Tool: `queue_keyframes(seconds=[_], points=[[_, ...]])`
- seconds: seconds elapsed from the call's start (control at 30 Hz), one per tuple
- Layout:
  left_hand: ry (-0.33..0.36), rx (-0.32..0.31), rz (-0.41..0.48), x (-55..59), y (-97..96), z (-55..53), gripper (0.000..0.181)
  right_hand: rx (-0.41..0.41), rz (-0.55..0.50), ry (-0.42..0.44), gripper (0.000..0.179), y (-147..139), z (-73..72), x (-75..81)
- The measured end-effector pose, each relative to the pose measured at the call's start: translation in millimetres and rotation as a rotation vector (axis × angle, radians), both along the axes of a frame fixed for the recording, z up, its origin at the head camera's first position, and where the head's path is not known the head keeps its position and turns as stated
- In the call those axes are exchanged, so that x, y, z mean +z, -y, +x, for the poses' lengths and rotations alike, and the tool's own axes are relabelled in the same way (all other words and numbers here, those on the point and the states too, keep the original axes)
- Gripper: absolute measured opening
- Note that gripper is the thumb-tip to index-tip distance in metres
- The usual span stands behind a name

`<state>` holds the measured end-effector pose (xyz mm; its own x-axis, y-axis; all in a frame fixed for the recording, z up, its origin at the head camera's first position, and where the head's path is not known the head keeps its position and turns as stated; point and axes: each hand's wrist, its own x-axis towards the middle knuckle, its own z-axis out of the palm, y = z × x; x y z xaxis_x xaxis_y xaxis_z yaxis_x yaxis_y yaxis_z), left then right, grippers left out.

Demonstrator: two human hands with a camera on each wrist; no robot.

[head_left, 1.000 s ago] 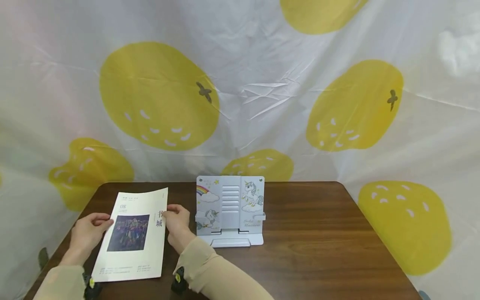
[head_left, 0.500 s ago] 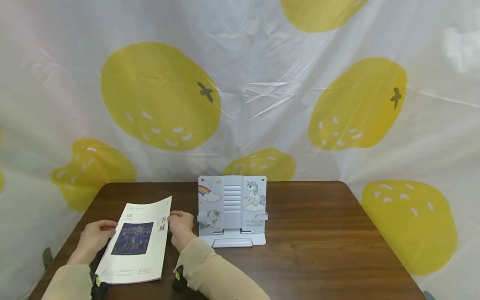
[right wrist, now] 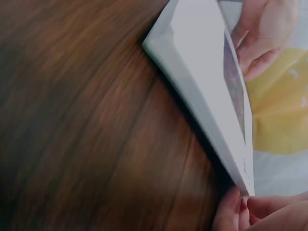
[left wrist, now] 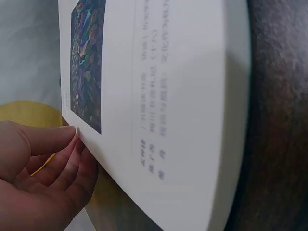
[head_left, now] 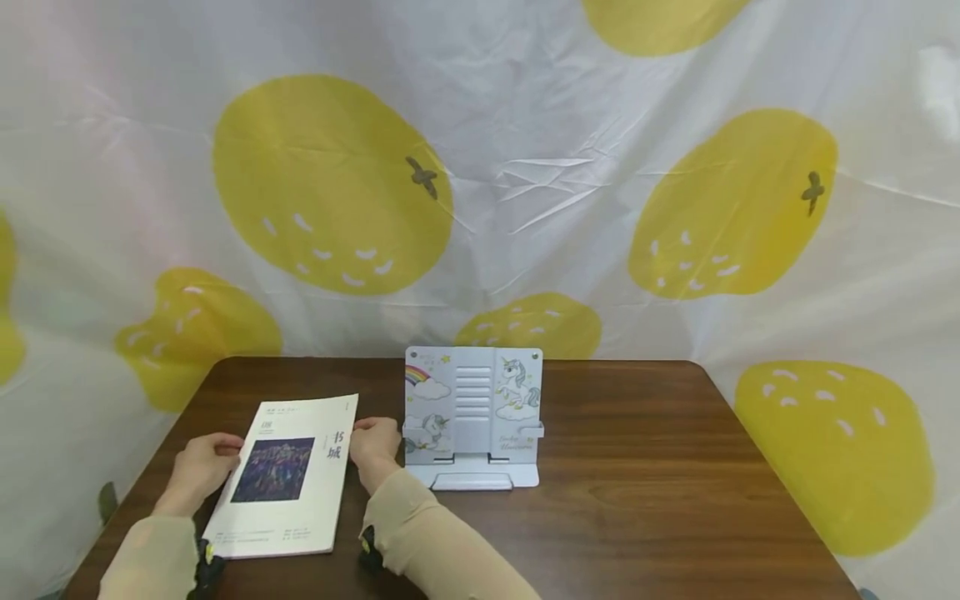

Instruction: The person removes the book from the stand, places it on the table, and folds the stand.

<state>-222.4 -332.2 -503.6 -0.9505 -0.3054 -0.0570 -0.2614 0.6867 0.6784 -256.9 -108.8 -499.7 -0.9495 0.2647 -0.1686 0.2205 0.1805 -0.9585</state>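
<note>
A magazine (head_left: 330,500) with a cream cover and a dark picture lies nearly flat, low over the left part of the table. My left hand (head_left: 201,468) pinches its left edge; in the left wrist view the thumb (left wrist: 57,137) meets the cover's border with the fingers bent below. At the opposite edge, my right hand (head_left: 377,448) grips it between thumb and fingers, as the right wrist view shows with the thumb (right wrist: 267,206) on the cover side. A dark shadow runs under the magazine's near side there.
A white metal book stand (head_left: 474,417) with unicorn pictures stands upright just right of my right hand, its ledge facing me. The brown wooden table (head_left: 637,500) extends to the right. Behind it hangs a white curtain (head_left: 540,225) with yellow fruit prints.
Both hands have brought the magazine down from a raised, tilted pose to a flatter one near the table. The head view has shifted slightly; the book stand has stayed put.
</note>
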Motion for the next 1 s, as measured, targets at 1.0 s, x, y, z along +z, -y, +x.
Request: queue_keyframes(seconds=[1.0], points=[[0.209,-0.15,-0.113,24.0,-11.6,5.3,0.065,0.597,0.378,-0.105,0.06,-38.8,43.1,20.2]])
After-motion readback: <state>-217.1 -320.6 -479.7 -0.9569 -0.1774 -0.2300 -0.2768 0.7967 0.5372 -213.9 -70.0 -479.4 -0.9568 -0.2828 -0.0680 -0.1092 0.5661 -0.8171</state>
